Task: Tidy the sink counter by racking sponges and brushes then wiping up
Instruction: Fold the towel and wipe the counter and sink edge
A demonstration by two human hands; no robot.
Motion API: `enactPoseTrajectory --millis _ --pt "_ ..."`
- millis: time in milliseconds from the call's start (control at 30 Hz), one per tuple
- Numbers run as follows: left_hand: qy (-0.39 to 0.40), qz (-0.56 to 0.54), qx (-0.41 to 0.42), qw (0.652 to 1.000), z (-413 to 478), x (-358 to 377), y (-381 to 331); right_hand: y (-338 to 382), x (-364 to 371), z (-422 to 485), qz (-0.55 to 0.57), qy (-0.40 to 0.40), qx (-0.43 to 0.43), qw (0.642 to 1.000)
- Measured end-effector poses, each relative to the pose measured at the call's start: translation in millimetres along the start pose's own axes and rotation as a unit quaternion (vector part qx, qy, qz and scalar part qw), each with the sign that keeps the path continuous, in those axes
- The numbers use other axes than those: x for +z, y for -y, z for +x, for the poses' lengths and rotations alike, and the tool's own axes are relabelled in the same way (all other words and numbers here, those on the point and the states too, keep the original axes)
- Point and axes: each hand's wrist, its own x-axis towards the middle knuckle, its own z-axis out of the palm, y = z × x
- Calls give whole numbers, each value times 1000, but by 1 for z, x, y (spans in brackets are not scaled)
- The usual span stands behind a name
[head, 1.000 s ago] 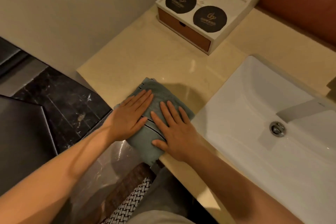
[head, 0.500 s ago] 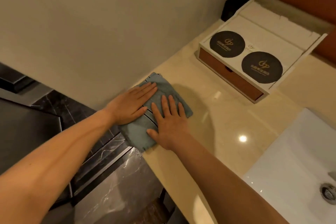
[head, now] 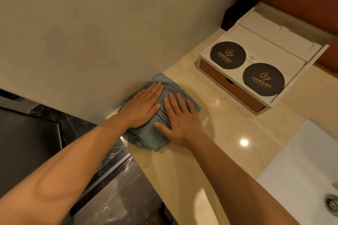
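A folded blue-grey cloth [head: 147, 139] with a thin dark stripe lies on the beige stone counter [head: 215, 133], at its left end against the wall. My left hand [head: 144, 106] lies flat on the cloth's left half, fingers straight and pointing up-right. My right hand [head: 180, 120] presses flat on its right half, fingers slightly spread. Both palms hold the cloth down on the counter. No sponge, brush or rack is in view.
A white box [head: 259, 49] with a brown drawer front and two black round coasters stands at the back right. The white sink [head: 301, 170] with its drain [head: 332, 203] lies at the right edge. A plain wall [head: 91, 42] bounds the left; dark marble floor [head: 109, 188] lies below.
Both hands have slid the cloth away from the counter's front edge near the sink, leftward and back along the counter to the wall. The view has turned left with them.
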Motion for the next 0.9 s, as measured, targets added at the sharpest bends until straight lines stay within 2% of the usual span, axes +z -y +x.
enactPoseTrajectory --millis 167,300,400,533,733,900 --pt "-1 27 22 999 44 -6 -22 -38 -17 2 -29 -9 26 999" --pt "2 32 37 999 66 -12 -37 -59 -28 0 -66 13 43 997" --pt "-8 27 22 999 72 -10 -46 -68 -31 1 -74 3 41 996" --pt "-16 15 -21 1000 76 -8 -54 -73 -39 7 -55 5 36 998" --pt "-26 34 -33 999 57 0 -84 -77 -33 -24 -43 5 47 998" --pt "-35 62 4 997 28 24 -127 -91 -23 -86 -35 1 48 998"
